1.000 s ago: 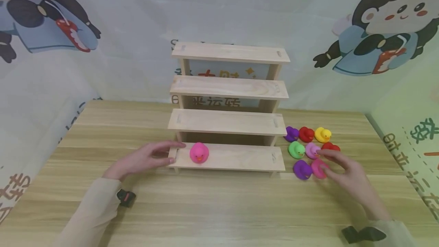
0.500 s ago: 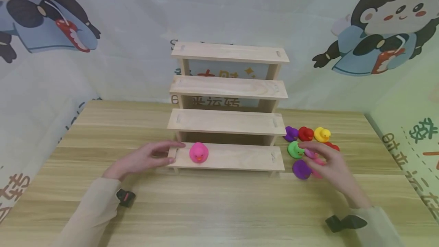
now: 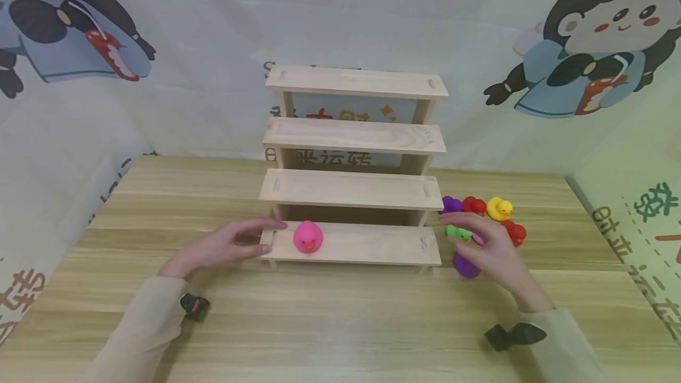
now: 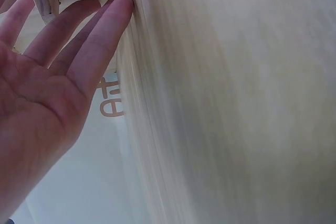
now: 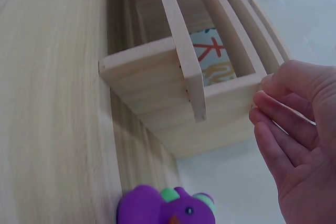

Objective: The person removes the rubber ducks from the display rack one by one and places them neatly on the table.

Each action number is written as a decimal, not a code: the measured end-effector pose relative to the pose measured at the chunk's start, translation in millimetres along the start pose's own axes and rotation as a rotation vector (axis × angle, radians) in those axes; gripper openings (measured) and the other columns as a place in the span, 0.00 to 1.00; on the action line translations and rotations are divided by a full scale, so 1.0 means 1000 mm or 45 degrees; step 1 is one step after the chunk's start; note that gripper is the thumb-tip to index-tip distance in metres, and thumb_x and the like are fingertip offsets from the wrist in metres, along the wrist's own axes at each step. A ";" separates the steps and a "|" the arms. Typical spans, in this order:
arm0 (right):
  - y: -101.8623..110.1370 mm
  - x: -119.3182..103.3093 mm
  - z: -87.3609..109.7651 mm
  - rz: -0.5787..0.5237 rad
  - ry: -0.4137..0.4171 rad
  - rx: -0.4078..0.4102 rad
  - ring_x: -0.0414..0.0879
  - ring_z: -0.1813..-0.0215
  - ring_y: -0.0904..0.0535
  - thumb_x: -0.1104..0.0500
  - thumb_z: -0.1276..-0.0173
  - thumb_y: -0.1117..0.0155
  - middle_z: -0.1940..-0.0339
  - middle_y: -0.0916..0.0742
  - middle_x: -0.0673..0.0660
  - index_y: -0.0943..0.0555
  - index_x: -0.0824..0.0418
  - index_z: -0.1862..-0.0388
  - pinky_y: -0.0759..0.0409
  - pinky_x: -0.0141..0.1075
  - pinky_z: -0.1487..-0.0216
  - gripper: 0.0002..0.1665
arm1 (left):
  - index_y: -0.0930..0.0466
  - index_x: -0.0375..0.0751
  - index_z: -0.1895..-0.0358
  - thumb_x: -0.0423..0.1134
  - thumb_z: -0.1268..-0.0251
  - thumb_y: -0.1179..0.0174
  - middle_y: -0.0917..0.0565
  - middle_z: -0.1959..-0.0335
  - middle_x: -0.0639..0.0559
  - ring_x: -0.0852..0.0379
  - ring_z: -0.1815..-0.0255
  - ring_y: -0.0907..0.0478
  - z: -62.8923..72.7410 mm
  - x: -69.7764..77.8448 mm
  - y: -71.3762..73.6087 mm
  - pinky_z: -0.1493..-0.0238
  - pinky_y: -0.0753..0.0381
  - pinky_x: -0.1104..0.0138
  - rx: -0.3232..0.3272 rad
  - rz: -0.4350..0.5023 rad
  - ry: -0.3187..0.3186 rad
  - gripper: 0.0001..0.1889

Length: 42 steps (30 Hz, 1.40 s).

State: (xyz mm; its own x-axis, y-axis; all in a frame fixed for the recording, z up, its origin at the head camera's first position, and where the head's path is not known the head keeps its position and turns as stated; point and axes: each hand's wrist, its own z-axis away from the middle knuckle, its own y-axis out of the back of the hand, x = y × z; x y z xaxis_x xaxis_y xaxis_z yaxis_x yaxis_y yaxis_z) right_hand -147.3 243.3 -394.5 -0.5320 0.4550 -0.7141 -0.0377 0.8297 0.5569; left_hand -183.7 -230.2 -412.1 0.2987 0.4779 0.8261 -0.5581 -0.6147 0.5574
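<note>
My left hand (image 3: 223, 247) is at the left end of the lowest step of a wooden four-step stand (image 3: 351, 188), fingers fairly straight around the board's end. In the left wrist view, fingertips reach in under the board. A hot pink rubber duck (image 3: 308, 237) sits on that step, just right of the left fingers. My right hand (image 3: 492, 253) hovers over a group of rubber ducks beside the stand, thumb and fingers apart with nothing between them. A green duck (image 3: 457, 232) shows in that gap, and a purple duck (image 3: 466, 265) lies below the thumb.
Behind the right hand lie another purple duck (image 3: 451, 204), a red duck (image 3: 473, 205), a yellow duck (image 3: 499, 209) and a second red duck (image 3: 514, 233). Part of a light pink duck (image 3: 477, 240) shows by the fingers. A printed cloth (image 3: 213, 75) hangs behind the wooden table (image 3: 330, 324).
My right hand has moved left across the ducks toward the stand, now covering the second hot pink duck and uncovering the right-hand red one. The left hand and the duck on the step stay put.
</note>
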 end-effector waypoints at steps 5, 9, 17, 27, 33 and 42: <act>-0.006 -0.002 -0.007 -0.072 0.088 0.004 0.35 0.44 0.24 0.82 0.46 0.35 0.52 0.15 0.62 0.18 0.70 0.52 0.26 0.26 0.45 0.22 | 0.29 0.51 0.33 0.45 0.31 0.41 0.30 0.32 0.47 0.43 0.36 0.31 0.000 0.000 0.000 0.37 0.32 0.47 -0.002 0.002 0.003 0.24; -0.010 -0.003 -0.010 -0.070 0.079 -0.006 0.35 0.44 0.23 0.80 0.44 0.35 0.51 0.14 0.61 0.18 0.68 0.51 0.27 0.25 0.44 0.21 | 0.29 0.51 0.33 0.45 0.31 0.40 0.30 0.32 0.48 0.44 0.36 0.31 0.000 0.000 0.000 0.37 0.32 0.48 -0.003 0.010 0.019 0.24; -0.015 -0.008 -0.010 0.036 0.022 0.007 0.41 0.43 0.23 0.75 0.42 0.32 0.48 0.15 0.56 0.17 0.66 0.52 0.30 0.25 0.42 0.19 | 0.29 0.50 0.33 0.44 0.31 0.40 0.31 0.32 0.47 0.44 0.36 0.31 0.000 0.000 0.000 0.37 0.32 0.48 -0.006 0.025 0.009 0.24; -0.022 -0.010 -0.008 -0.011 0.073 -0.002 0.43 0.43 0.23 0.76 0.43 0.33 0.48 0.15 0.57 0.17 0.64 0.51 0.30 0.25 0.41 0.21 | 0.29 0.50 0.33 0.44 0.31 0.40 0.30 0.32 0.47 0.44 0.36 0.31 0.000 0.000 0.000 0.37 0.32 0.47 -0.001 0.022 0.011 0.24; -0.030 -0.013 -0.010 -0.077 0.033 -0.062 0.43 0.41 0.25 0.74 0.41 0.32 0.46 0.16 0.55 0.18 0.63 0.48 0.30 0.26 0.41 0.21 | 0.29 0.50 0.33 0.44 0.31 0.40 0.30 0.32 0.47 0.44 0.36 0.31 0.000 0.002 0.000 0.37 0.33 0.47 -0.004 0.024 0.016 0.24; -0.046 -0.016 -0.019 -0.171 0.021 -0.127 0.47 0.42 0.24 0.74 0.40 0.33 0.47 0.16 0.55 0.19 0.66 0.47 0.28 0.30 0.40 0.20 | 0.29 0.48 0.33 0.43 0.31 0.41 0.30 0.33 0.46 0.43 0.36 0.31 0.000 0.002 0.000 0.37 0.32 0.47 -0.007 0.017 -0.005 0.24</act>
State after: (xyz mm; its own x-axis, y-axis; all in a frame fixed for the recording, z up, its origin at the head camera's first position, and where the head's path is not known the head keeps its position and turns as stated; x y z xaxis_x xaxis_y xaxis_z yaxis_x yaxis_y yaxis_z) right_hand -153.0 191.4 -400.5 -0.5305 0.3359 -0.7782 -0.1927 0.8463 0.4967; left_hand -183.2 -229.5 -410.4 0.2942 0.4675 0.8336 -0.5664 -0.6172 0.5460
